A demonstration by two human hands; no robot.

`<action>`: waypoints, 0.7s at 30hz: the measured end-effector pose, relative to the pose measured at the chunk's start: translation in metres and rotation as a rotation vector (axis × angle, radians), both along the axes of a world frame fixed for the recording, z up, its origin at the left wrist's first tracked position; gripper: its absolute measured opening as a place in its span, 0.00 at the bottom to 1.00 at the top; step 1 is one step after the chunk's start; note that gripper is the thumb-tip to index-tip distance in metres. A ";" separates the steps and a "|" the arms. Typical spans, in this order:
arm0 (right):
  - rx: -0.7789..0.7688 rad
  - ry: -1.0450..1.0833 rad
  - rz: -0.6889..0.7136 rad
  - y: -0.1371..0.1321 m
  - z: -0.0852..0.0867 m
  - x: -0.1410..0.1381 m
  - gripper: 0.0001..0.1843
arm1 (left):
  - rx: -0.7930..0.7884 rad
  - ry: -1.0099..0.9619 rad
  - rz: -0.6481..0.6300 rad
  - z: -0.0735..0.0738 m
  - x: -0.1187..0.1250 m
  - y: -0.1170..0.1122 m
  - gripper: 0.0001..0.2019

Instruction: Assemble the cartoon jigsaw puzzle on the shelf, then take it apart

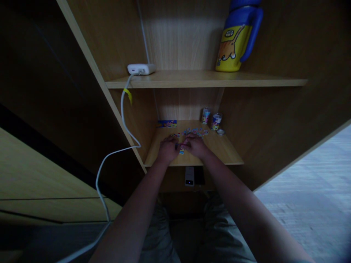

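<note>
My left hand (169,149) and my right hand (193,144) are close together above the lower shelf, fingers bent inward. Between their fingertips are small colourful puzzle pieces (182,151), partly covered by my fingers. The right thumb and fingers pinch a small reddish piece. My left fingers are curled against the same spot; what they grip is hidden. Just beyond the hands lies a spread of loose puzzle pieces (196,131). A blue printed picture card (167,124) leans or lies at the back left; I cannot tell which.
Two printed cans (205,115) (216,121) stand at the back right beside a round metal lid (221,132). Overhead, the upper shelf (181,79) carries a white charger (141,69) with a hanging cable (122,109) and a blue-yellow bottle (236,40). Below sits a power bank (189,176).
</note>
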State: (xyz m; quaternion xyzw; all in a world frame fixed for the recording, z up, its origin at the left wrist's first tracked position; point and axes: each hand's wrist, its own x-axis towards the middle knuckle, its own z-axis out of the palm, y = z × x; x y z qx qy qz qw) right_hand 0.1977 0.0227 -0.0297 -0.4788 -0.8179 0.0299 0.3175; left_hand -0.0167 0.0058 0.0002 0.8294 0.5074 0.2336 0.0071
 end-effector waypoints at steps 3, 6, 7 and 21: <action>-0.002 -0.015 -0.038 -0.004 0.003 -0.002 0.11 | 0.005 -0.020 -0.017 -0.003 -0.001 0.002 0.10; -0.022 -0.044 -0.113 -0.010 0.006 -0.004 0.14 | -0.001 -0.054 -0.034 -0.006 -0.002 0.006 0.07; -0.030 -0.052 -0.127 -0.011 0.007 -0.005 0.14 | -0.005 -0.070 -0.042 -0.008 -0.003 0.008 0.06; -0.039 -0.062 -0.080 -0.013 0.012 -0.005 0.11 | -0.026 -0.221 -0.133 -0.016 -0.010 0.020 0.06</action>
